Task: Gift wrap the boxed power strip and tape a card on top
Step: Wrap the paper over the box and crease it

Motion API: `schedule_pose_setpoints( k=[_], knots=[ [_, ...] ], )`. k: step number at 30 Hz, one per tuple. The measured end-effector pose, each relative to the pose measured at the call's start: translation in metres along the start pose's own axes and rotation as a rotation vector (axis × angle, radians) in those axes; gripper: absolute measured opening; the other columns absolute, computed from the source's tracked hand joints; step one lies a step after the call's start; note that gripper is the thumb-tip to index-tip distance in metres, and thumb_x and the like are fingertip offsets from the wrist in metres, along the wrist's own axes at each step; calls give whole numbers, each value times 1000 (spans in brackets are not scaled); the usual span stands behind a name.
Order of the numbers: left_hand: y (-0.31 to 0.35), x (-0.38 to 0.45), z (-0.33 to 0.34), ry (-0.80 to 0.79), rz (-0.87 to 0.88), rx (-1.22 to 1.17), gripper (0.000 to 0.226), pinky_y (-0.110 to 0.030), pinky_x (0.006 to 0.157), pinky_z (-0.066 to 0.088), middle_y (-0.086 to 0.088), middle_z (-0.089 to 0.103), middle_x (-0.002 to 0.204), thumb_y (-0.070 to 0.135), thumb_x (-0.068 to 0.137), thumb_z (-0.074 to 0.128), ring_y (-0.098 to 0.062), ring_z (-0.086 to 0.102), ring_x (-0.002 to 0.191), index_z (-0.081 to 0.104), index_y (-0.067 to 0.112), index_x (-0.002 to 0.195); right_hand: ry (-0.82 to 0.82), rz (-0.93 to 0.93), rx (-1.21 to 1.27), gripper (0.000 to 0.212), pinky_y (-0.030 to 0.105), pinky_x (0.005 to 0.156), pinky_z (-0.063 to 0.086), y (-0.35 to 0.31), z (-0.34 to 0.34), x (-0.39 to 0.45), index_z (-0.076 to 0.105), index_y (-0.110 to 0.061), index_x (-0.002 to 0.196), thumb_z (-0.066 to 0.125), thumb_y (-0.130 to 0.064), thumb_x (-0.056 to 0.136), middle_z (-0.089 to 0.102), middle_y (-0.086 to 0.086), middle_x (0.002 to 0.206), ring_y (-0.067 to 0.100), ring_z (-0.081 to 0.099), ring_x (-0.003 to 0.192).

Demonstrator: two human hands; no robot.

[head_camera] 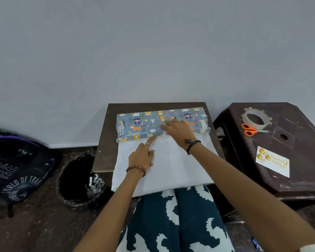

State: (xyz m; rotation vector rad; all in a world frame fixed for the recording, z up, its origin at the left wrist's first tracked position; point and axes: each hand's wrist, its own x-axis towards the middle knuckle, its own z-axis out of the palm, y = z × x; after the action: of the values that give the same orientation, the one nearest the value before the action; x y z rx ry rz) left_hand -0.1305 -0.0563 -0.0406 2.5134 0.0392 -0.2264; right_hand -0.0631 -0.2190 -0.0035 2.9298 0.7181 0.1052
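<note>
On the small brown table (105,142), the right hand (178,130) is pressing flat fingers on the animal-print wrapping paper (140,124) folded over the box; the left hand (142,157), index finger extended, is creasing the edge. Advisable: keeping paper taut, then fetching the tape roll (255,118).

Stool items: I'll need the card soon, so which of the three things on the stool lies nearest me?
The card, white with gold balloons, lies nearest you; the tape roll and orange scissors sit farther back, toward the wall.

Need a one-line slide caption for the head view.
Right hand presses the wrapped box; left hand flattens the paper.
</note>
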Motion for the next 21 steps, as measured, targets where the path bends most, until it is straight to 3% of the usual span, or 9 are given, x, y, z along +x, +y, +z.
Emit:
schedule_pose_setpoints(
  k=[7,10,14,18,21],
  knots=[
    [-1,3,-5,-30,-29,-117,51,-31,81,51,2,57,93,23,94,44,-11,67,56,28,47,136,23,58,148,70,37,101,35,16,8,-12,35,-22,141,46,16,83,32,3,150,25,36,131],
    [-2,4,-4,-35,-62,-193,52,-34,80,54,5,56,79,20,93,48,-10,67,56,30,47,135,49,172,219,64,38,104,32,31,14,-20,39,-22,139,53,10,84,36,3,148,24,38,132],
    [-1,4,-5,-37,-78,-232,50,-34,77,55,7,55,76,19,92,49,-9,67,55,34,46,131,34,179,211,49,37,102,33,32,13,-20,41,-21,137,53,-8,92,39,1,145,23,39,130],
    [-2,3,-4,-20,-81,-243,44,-35,77,55,7,55,77,20,91,50,-10,68,55,40,43,127,16,190,183,55,40,103,33,27,14,-25,39,-20,139,61,-22,88,38,2,146,24,39,130],
    [-5,4,-1,-4,-76,-220,32,-35,77,55,8,54,82,22,92,49,-9,67,56,48,39,119,41,203,141,55,44,94,41,17,15,-34,48,-17,132,69,-16,81,49,7,137,29,51,119]
  ],
)
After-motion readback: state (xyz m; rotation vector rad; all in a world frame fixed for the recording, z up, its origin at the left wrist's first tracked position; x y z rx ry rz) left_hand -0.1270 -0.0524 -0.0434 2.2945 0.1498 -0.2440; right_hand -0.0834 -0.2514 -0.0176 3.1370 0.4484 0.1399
